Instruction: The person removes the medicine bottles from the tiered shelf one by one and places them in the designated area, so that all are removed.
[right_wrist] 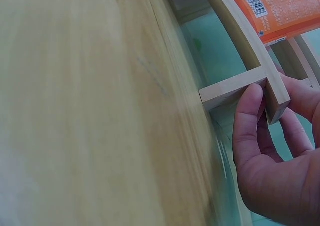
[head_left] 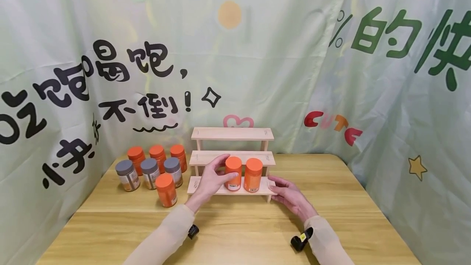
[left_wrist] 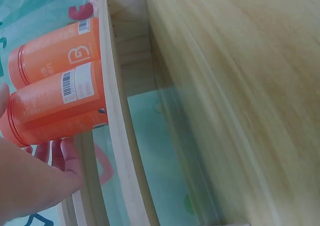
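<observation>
A wooden three-step rack (head_left: pixel 232 133) stands on the table. On its lowest step, two orange jars are upright side by side. My left hand (head_left: pixel 211 179) holds the left orange jar (head_left: pixel 235 167), its thumb across the front and its fingers round the far side. The left wrist view shows that jar (left_wrist: pixel 55 98) with its base on the step. Beside it, the right orange jar (head_left: pixel 253 177) is untouched. At the step's right end, my right hand (head_left: pixel 290 196) grips the board; in the right wrist view the thumb and fingers pinch the board end (right_wrist: pixel 277 98) near its leg.
Left of the rack stand several more jars: orange-lidded ones (head_left: pixel 157 155) at the back, grey-lidded ones (head_left: pixel 150 173) before them, and a single orange jar (head_left: pixel 166 191) in front. A printed cloth (head_left: pixel 279 72) hangs behind and beside the wooden table (head_left: pixel 235 232).
</observation>
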`<state>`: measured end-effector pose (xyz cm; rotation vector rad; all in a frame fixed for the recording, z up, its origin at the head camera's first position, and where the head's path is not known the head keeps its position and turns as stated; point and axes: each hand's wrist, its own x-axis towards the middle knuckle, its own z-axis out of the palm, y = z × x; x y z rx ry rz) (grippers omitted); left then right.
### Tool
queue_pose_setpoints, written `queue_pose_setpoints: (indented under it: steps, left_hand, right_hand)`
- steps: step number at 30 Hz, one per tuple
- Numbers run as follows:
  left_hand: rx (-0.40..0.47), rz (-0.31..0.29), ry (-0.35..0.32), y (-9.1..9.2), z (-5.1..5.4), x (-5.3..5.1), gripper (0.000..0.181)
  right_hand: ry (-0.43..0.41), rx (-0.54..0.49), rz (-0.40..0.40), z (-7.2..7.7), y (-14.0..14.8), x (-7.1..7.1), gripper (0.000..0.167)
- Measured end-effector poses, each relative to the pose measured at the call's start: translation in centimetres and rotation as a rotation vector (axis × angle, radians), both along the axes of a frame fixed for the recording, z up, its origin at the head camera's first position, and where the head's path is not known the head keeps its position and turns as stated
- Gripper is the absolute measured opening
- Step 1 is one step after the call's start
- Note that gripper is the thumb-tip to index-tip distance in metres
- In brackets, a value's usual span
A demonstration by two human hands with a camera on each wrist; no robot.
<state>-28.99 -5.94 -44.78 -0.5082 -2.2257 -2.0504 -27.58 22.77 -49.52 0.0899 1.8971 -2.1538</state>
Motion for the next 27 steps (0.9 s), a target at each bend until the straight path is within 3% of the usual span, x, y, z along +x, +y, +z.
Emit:
queue_pose_setpoints:
  steps: [8, 19, 27]
  left_hand:
    - [-0.046, -0.020, 0.024, 0.1, 0.2, -0.1, 0.062]
    - [-0.061, -0.017, -0.008, 0.2, 0.7, 0.0, 0.054]
    - [-0.068, 0.002, -0.039, -0.8, 1.1, 0.3, 0.053]
  right_hand:
    - [-0.006, -0.008, -0.012, 0.0, 0.0, -0.2, 0.059]
    - [-0.007, 0.006, -0.015, 0.0, 0.1, -0.2, 0.057]
    - [-0.008, 0.011, -0.016, -0.2, 0.0, -0.2, 0.057]
